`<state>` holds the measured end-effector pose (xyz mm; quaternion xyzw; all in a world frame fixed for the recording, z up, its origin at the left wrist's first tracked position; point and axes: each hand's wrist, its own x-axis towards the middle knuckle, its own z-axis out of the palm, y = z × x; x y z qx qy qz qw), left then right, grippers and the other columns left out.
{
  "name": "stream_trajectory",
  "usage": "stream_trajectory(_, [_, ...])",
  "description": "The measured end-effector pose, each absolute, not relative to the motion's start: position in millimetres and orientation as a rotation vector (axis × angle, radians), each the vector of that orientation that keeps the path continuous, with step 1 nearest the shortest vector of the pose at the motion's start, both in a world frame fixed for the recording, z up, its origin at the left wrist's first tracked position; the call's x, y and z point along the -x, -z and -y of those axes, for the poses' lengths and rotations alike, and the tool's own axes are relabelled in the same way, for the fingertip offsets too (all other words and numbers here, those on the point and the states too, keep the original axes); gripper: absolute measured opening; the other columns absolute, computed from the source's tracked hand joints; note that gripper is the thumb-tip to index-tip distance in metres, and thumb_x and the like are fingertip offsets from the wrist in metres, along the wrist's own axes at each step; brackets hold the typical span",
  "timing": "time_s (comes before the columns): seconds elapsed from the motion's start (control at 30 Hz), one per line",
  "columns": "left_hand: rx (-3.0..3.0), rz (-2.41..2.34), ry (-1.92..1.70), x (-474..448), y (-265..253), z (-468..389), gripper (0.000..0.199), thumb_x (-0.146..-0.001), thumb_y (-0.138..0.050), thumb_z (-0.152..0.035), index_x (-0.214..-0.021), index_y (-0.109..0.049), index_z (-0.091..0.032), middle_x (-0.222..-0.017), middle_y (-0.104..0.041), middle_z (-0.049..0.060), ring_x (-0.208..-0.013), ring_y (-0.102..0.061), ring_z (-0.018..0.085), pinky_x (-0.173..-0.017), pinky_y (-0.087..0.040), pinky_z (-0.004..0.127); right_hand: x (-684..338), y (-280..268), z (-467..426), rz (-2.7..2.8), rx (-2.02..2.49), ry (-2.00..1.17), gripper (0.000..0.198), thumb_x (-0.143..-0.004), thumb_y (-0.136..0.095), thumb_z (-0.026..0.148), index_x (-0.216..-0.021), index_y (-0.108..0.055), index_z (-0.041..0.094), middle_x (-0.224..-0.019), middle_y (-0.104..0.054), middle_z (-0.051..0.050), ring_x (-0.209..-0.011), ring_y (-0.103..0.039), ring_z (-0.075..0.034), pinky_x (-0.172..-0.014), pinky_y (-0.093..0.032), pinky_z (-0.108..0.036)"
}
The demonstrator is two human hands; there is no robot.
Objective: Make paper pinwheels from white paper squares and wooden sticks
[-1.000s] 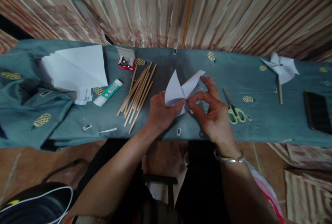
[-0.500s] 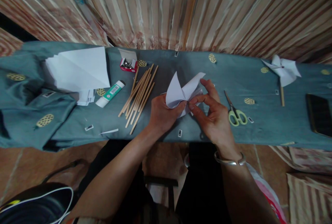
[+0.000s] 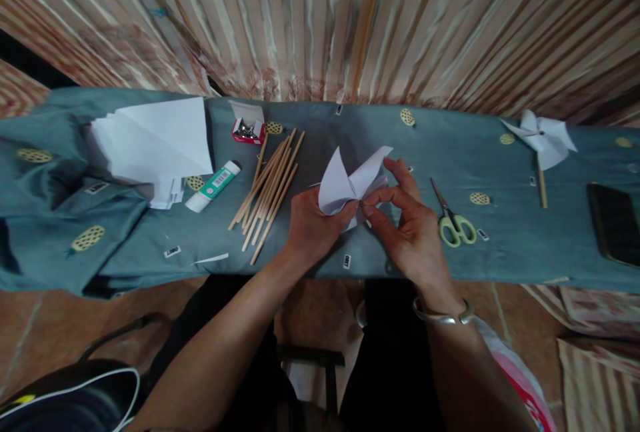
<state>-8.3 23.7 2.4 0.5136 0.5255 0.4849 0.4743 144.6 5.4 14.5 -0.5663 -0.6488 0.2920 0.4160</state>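
Observation:
A white paper pinwheel (image 3: 336, 182) with curled blades is held between both hands above the table's front half. My left hand (image 3: 314, 224) is closed on its left side, the thumb pressed near the centre. With thumb and index finger together, my right hand (image 3: 409, 222) pinches at the pinwheel's middle; anything small between those fingertips is hidden. Left of my hands lies a loose bundle of wooden sticks (image 3: 270, 192). Green-handled scissors (image 3: 454, 222) rest to the right, blades apart at a narrow angle.
White paper sheets (image 3: 160, 135) lie at the left beside a glue stick (image 3: 214, 185). An opened red box (image 3: 249, 131) holds small metal pins. A pinwheel on a stick (image 3: 543, 142) and a dark phone (image 3: 615, 222) are at the right. A paper sliver (image 3: 210, 259) lies near the front edge.
The hands and pinwheel stay nearly in place, with only slight finger movement at the centre. The whole view has shifted a little.

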Motion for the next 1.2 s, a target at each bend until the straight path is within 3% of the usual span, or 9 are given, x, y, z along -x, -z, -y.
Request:
stream_trajectory(0.4, [-1.349, -1.223, -1.143, 15.4, -4.4, -21.1, 0.014, -0.070, -0.072, -0.027, -0.078, -0.073, -0.015, -0.073, -0.073, 0.005, -0.064, -0.063, 0.017, -0.060, -0.048, 0.027, -142.8, -13.0, -7.5, 1.532, 1.375, -0.843, 0.003, -0.083, -0.067, 0.027, -0.081, -0.067, 0.025, -0.150, -0.049, -0.002, -0.150, -0.029, -0.028, -0.123, -0.018, -0.055])
stream_trajectory(0.7, [-1.298, -1.240, -1.152, 17.8, -3.9, -21.6, 0.015, -0.072, -0.074, -0.031, -0.074, -0.074, -0.015, -0.069, -0.073, 0.005, -0.061, -0.062, 0.017, -0.056, -0.048, 0.027, -141.6, -11.2, -6.0, 1.463, 1.359, -0.827, 0.001, -0.082, -0.069, 0.025, -0.082, -0.068, 0.025, -0.149, -0.052, -0.002, -0.147, -0.035, -0.026, -0.123, -0.021, -0.053])
stream_trajectory(0.97, [-1.093, -1.179, -1.168, 16.4, -2.8, -21.0, 0.018, -0.068, -0.079, -0.030, -0.074, -0.075, -0.013, -0.071, -0.074, 0.005, -0.062, -0.064, 0.016, -0.057, -0.051, 0.025, -141.0, -7.8, -3.7, 1.419, 1.412, -0.646, 0.016, -0.077, -0.077, 0.026, -0.087, -0.065, 0.023, -0.149, -0.050, -0.007, -0.141, -0.045, -0.027, -0.119, -0.028, -0.052])
stream_trajectory(1.2, [-0.834, -1.100, -1.193, 11.6, -6.5, -22.6, 0.028, -0.059, -0.085, -0.031, -0.079, -0.077, -0.014, -0.082, -0.078, 0.006, -0.071, -0.070, 0.019, -0.068, -0.057, 0.030, -144.5, -8.2, -3.7, 1.391, 1.376, -0.635, 0.026, -0.076, -0.078, 0.030, -0.098, -0.065, 0.024, -0.146, -0.052, -0.008, -0.140, -0.045, -0.027, -0.117, -0.031, -0.051])
